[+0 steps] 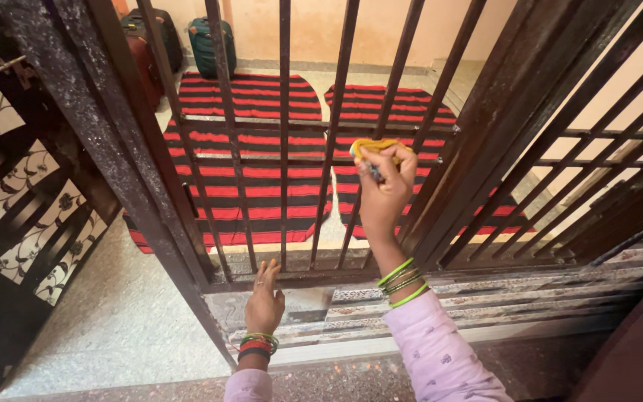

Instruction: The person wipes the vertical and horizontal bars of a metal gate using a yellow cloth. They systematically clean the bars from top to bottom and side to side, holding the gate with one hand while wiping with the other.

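A crumpled yellow cleaning cloth is gripped in the closed right hand against a dark metal gate bar at 12 o'clock; the left hand, open, is braced on the striped stone threshold for support.

A barred gate stands across the view, and behind it two striped mats lie side by side on the floor, with two bags standing against the far wall behind the left mat. To the left of the gate hangs a patterned door panel, and to the right a second barred grille slants away. Before the gate runs a stone threshold; the left hand rests at the gate's bottom rail, while the right hand presses a cloth against a bar higher up, right of the left hand.
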